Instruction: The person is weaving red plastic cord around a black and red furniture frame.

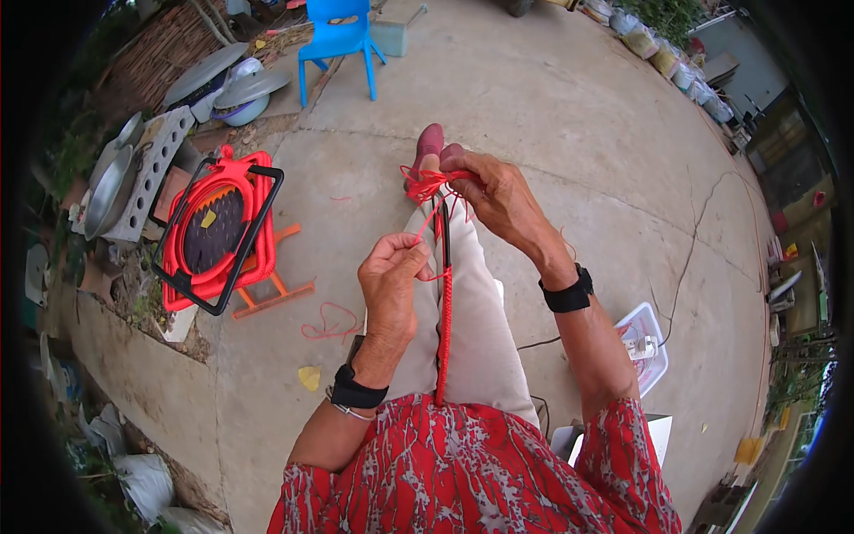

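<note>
A thin black rod lies lengthwise over my lap, its nearer part wrapped in red cord. My right hand is closed on a loose bundle of red cord near the rod's far end. With thumb and fingers pinched together, my left hand holds a strand of the same cord, left of the rod. The strand runs from the bundle down to my left fingers and across to the wrapped part. My right fingertips are partly hidden behind the bundle.
Left of me, red-wrapped frames with black handles rest on an orange stand. A blue chair stands ahead. Loose red cord lies on the concrete. To my right sits a white basket; a black cable crosses the floor.
</note>
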